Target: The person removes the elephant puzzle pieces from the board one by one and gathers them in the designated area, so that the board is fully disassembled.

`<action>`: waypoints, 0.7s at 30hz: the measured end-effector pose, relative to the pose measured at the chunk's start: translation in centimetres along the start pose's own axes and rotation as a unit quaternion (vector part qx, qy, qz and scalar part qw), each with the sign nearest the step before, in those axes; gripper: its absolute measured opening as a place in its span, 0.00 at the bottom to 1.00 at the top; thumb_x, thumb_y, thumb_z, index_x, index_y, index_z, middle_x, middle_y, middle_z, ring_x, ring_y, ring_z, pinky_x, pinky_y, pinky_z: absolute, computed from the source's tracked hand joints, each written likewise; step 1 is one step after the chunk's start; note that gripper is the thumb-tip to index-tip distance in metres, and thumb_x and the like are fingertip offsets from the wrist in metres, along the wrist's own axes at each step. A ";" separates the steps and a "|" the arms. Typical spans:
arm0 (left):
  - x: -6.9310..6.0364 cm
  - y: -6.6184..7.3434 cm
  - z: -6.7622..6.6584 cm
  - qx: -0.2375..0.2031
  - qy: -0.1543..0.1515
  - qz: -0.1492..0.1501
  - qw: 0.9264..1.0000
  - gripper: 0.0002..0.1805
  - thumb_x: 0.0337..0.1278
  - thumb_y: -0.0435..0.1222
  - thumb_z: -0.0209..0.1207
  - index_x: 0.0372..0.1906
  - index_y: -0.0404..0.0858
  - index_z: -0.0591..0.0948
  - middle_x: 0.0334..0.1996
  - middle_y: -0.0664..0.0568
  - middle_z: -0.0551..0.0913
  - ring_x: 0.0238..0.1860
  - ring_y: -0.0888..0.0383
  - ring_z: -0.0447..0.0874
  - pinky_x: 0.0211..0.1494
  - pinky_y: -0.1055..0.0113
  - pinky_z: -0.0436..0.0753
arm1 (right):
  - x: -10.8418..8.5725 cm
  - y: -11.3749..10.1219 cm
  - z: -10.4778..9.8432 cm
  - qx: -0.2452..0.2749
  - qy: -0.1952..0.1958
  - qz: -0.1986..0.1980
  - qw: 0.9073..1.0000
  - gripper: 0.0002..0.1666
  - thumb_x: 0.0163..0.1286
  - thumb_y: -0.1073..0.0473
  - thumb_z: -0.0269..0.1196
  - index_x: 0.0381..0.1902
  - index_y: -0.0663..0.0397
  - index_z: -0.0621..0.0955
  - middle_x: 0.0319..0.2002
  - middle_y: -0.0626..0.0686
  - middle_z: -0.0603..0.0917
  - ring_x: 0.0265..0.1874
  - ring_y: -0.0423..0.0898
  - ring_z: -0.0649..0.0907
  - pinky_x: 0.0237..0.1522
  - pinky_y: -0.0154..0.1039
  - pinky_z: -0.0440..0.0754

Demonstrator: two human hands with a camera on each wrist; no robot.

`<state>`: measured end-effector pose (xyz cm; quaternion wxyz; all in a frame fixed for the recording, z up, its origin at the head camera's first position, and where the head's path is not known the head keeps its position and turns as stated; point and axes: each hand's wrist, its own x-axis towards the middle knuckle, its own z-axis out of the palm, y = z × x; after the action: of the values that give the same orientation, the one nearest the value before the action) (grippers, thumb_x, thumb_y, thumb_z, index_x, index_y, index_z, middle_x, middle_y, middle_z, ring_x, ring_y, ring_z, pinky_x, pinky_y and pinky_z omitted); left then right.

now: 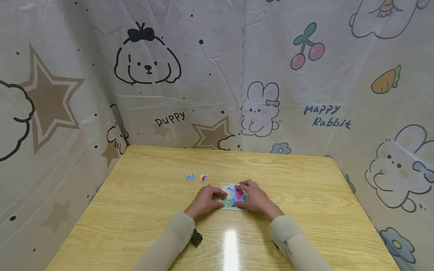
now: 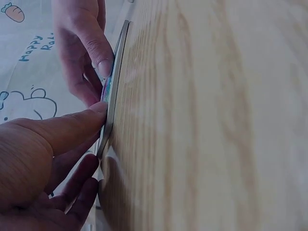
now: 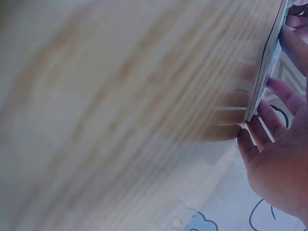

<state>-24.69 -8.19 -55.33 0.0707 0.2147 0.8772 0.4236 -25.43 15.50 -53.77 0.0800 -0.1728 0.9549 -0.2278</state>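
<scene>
A small jigsaw puzzle in a pale tray [image 1: 234, 209] lies on the table, showing blue, pink and green picture parts. From the left, my left hand [image 1: 205, 199] reaches over the tray's edge, its thumb [image 2: 98, 108] resting on the puzzle and the other fingers beside the rim. My right hand [image 1: 254, 196] lies over the right side, thumb and fingertips spread apart and touching the puzzle's surface. In the right wrist view, its fingers [image 3: 274, 115] are fairly straight along the tray's edge. The hands cover parts of the picture at both sides.
Two loose jigsaw pieces lie behind the left hand: a blue one [image 1: 190, 177] and a red, yellow and blue one [image 1: 203, 178]. The wooden table [image 1: 152, 210] ends at a printed cloth [image 1: 210, 75] hanging at the back and sides.
</scene>
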 end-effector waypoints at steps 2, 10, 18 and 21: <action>0.0 0.0 0.0 0.000 -0.001 -0.002 1.000 0.16 0.53 0.34 0.76 0.49 0.42 0.90 0.43 0.58 0.91 0.50 0.57 0.85 0.65 0.53 0.79 | 0.0 0.0 0.0 0.000 -0.002 0.000 1.000 0.38 0.63 0.42 0.76 0.68 0.45 0.80 0.69 0.55 0.74 0.67 0.56 0.73 0.67 0.58 0.77; 0.0 0.0 0.0 -0.013 -0.007 -0.009 1.000 0.18 0.52 0.33 0.77 0.51 0.41 0.90 0.39 0.59 0.91 0.47 0.59 0.85 0.65 0.52 0.79 | 0.0 0.0 0.1 0.003 -0.001 -0.006 1.000 0.38 0.63 0.43 0.76 0.68 0.45 0.80 0.69 0.55 0.74 0.67 0.56 0.73 0.66 0.59 0.77; -0.1 0.3 0.1 0.001 -0.013 0.004 1.000 0.19 0.54 0.30 0.75 0.53 0.39 0.89 0.42 0.55 0.91 0.52 0.54 0.85 0.67 0.52 0.79 | 0.1 0.3 0.3 0.002 -0.002 -0.003 1.000 0.38 0.62 0.43 0.76 0.69 0.44 0.80 0.69 0.55 0.74 0.67 0.56 0.73 0.66 0.60 0.77; -0.2 0.6 0.2 0.005 -0.011 -0.001 1.000 0.20 0.55 0.29 0.74 0.54 0.39 0.88 0.44 0.54 0.91 0.56 0.52 0.84 0.71 0.50 0.76 | 0.2 0.4 0.3 0.000 -0.003 0.003 1.000 0.38 0.62 0.42 0.76 0.69 0.43 0.79 0.70 0.54 0.74 0.67 0.56 0.73 0.67 0.59 0.76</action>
<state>-24.31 -7.82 -55.02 0.0797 0.2185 0.8786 0.4171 -25.64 15.60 -54.23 0.0833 -0.1709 0.9551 -0.2272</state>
